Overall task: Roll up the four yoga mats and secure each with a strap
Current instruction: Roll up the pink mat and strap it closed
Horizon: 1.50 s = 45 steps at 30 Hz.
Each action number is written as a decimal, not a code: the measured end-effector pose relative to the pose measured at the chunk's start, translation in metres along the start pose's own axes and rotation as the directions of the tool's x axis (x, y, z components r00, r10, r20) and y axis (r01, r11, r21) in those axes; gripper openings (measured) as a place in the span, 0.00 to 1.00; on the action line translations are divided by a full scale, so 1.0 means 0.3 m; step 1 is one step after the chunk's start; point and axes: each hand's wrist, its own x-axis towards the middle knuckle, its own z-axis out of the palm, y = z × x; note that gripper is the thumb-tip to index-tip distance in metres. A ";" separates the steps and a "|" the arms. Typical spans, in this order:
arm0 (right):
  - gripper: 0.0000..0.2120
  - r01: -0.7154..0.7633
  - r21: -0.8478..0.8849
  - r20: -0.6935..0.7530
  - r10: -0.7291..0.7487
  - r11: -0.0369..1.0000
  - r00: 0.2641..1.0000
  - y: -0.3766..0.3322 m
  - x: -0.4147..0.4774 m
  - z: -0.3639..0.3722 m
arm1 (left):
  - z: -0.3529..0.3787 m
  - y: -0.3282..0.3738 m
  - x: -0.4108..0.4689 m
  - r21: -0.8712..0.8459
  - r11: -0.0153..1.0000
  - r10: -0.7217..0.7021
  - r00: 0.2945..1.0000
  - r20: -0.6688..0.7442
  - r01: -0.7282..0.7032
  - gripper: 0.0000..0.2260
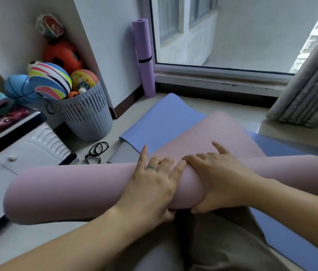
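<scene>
Gripping pink mat (76,192), right end off-frame.

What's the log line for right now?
step: rolling | left hand, right hand: grip pink foam yoga mat | purple rolled mat: strapped, upright | black elastic straps: floor

The pink mat (76,188) is finely ribbed, the blue mat (160,122) plain; at twelve o'clock a purple rolled mat (144,45), black strap (145,60); at ten o'clock a grey basket (88,116).

forearms enter from 7 and 4 o'clock; left hand (154,184) and right hand (218,182), side by side, curl over the pink mat roll (66,188), thumbs underneath.
</scene>
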 end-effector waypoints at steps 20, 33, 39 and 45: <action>0.39 0.095 -0.154 -0.035 -0.101 0.984 0.994 -0.065 0.065 -0.166 | -0.100 -0.108 -0.032 0.067 0.996 -0.048 0.995 -0.083 0.054 0.49; 0.53 0.027 -0.183 -0.021 -0.031 0.983 0.999 -0.087 -0.108 0.030 | -0.030 -0.067 0.001 -0.268 0.963 0.065 0.950 0.306 0.021 0.44; 0.50 -0.020 0.115 0.160 0.001 0.993 0.987 -0.001 0.017 -0.003 | -0.019 -0.065 0.038 0.003 1.000 -0.023 0.940 0.341 0.023 0.49; 0.46 -0.011 -0.070 0.011 0.012 0.997 1.000 -0.026 0.021 -0.006 | -0.011 -0.079 0.027 0.015 0.999 -0.047 0.963 0.265 0.045 0.47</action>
